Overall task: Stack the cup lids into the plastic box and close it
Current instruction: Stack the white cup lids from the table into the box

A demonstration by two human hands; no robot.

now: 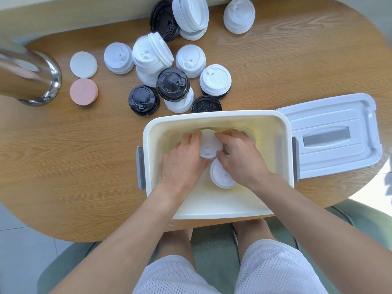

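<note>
both forearms extended, left hand point(182, 160) and right hand point(239, 158) curled inward.

Cream plastic box point(216, 203) w/ grey latches point(141, 167), pale blue-white box lid point(331, 135); white & black cup lids point(172, 84) showing, pink disc point(84, 91), wood-grain table point(63, 158).

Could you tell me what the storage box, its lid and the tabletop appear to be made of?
The box looks like cream plastic, slightly translucent, with moulded rounded rims. Its lid, lying beside the box, seems matte pale grey-white plastic with moulded ridges and a recessed handle. The table shows light wood grain with a smooth finish; solid wood or veneer cannot be told.
</note>
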